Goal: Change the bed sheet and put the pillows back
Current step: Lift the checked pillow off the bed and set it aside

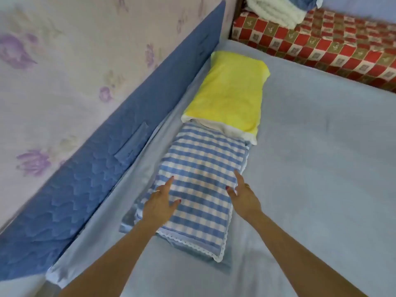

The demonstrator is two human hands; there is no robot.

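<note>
A light blue sheet (310, 157) covers the bed. Two pillows lie in a row along its left side: a yellow pillow (229, 93) farther away and a blue-and-white checked pillow (199, 185) with a lace edge nearer to me. My left hand (159, 203) lies flat on the checked pillow's left part, fingers spread. My right hand (243, 195) rests at the pillow's right edge, fingers apart, holding nothing.
A blue quilted headboard (107, 163) runs along the left, below floral wallpaper (64, 71). A red checked cover (321, 39) lies along the bed's far side, with folded white and blue linens (278, 9) stacked on it.
</note>
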